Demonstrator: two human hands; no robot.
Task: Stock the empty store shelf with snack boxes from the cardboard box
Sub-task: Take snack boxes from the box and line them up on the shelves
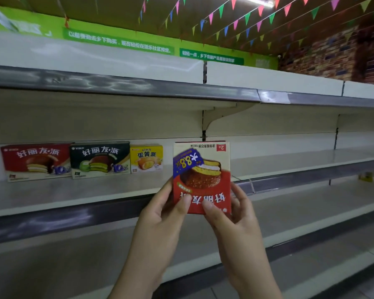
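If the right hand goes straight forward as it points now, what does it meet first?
Probably the bare shelf surface to the right of the yellow box. The right hand carries the upside-down red box, and depth is unclear.

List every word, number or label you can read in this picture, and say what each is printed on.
"好丽友·派" and "10": red box on the shelf.
"好丽友·派" and "10": dark green box.
"蛋黄派": yellow box.
"8.8", upside down: held box, gripped by left hand and right hand.
Green banners: too blurred.
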